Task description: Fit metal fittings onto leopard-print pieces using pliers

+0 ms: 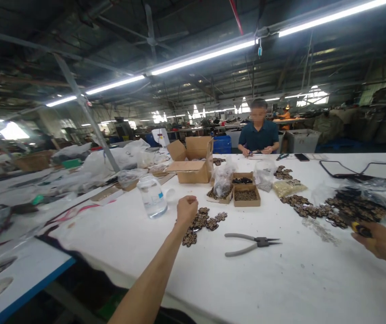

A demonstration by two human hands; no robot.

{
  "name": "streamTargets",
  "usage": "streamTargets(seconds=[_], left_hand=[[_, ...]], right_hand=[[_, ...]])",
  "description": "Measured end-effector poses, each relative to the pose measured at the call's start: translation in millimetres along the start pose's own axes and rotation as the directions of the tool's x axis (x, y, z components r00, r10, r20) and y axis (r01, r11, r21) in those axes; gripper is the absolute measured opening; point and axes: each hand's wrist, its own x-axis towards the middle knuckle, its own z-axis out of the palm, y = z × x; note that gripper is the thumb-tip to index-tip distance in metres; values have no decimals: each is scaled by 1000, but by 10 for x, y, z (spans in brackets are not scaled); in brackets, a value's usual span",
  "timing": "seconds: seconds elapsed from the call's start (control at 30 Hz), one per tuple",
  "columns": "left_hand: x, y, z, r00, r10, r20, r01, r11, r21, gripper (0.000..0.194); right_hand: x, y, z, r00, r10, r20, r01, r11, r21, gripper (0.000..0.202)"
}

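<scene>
My left hand (186, 210) is over the white table, fingers curled together, beside a cluster of brown patterned pieces (201, 219). Whatever those fingers may hold is too small to make out. Far to the right, my right hand (378, 240) grips a yellow-and-black-handled tool (361, 229), its tip toward a pile of dark brown pieces (361, 204). Between my hands lie grey-handled pliers (260, 242), their jaws pointing right. Small clear bits (321, 230) are scattered left of my right hand.
A clear water jug (152, 198) stands left of my left hand. Beyond are an open cardboard box (193, 171), small boxes of studs (247, 196), plastic bags and a yellowish packet (289, 188). A person (259, 132) works across the white table (206, 288).
</scene>
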Motion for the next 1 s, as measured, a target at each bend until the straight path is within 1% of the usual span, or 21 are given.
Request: streamTargets(seconds=[0.03, 0.07, 0.1, 0.17, 0.23, 0.3, 0.37, 0.4, 0.43, 0.5, 0.57, 0.63, 0.73, 0.8, 0.9, 1.0], left_hand=[[41, 19, 165, 1000, 7, 18, -6, 1000, -13, 37], [90, 39, 370, 999, 16, 44, -15, 999, -34, 37], [144, 57, 601, 997, 31, 75, -26, 998, -56, 36], [249, 77, 1081, 989, 68, 134, -56, 995, -87, 30], [321, 56, 1502, 956, 206, 208, -217, 975, 35, 25], [338, -21, 1818, 927, 320, 195, -345, 932, 112, 23], [300, -141, 2037, 902, 414, 125, -430, 886, 173, 24], [266, -207, 2118, 879, 465, 104, -477, 856, 201, 25], [225, -268, 2183, 854, 511, 92, -518, 824, 229, 25], [140, -359, 2267, 803, 585, 113, -592, 760, 268, 24], [67, -393, 2297, 760, 631, 155, -646, 706, 289, 23], [7, -376, 2284, 730, 657, 188, -679, 669, 302, 22], [-71, -318, 2230, 707, 671, 224, -705, 640, 306, 20], [-109, -295, 2201, 694, 676, 248, -719, 631, 292, 20], [-128, -296, 2188, 691, 680, 246, -722, 633, 279, 21], [-107, -316, 2213, 691, 684, 232, -722, 639, 266, 21]], right_hand=[[-59, -65, -128, 996, 49, 71, -46, 998, -42, 45], [-114, -157, -259, 986, 120, 117, -111, 991, -78, 45], [-155, -260, -374, 975, 166, 144, -153, 983, -99, 46], [-174, -437, -531, 953, 273, 129, -257, 958, -129, 50], [-147, -511, -602, 906, 408, 114, -390, 909, -149, 56], [-135, -482, -632, 880, 467, 82, -452, 878, -157, 54], [-154, -401, -643, 874, 481, 69, -467, 871, -150, 50], [-169, -359, -645, 875, 478, 72, -465, 874, -143, 48], [-183, -322, -646, 878, 472, 79, -460, 878, -134, 47], [-205, -279, -643, 884, 458, 97, -447, 887, -118, 46], [-211, -286, -632, 890, 442, 114, -431, 896, -106, 46], [-208, -330, -612, 898, 422, 126, -413, 906, -94, 46], [-223, -402, -562, 902, 404, 153, -393, 915, -93, 49], [-274, -414, -520, 899, 410, 156, -392, 910, -133, 53], [-428, -364, -474, 894, 434, 114, -400, 886, -235, 57], [-584, -312, -483, 897, 434, 81, -396, 872, -289, 52]])
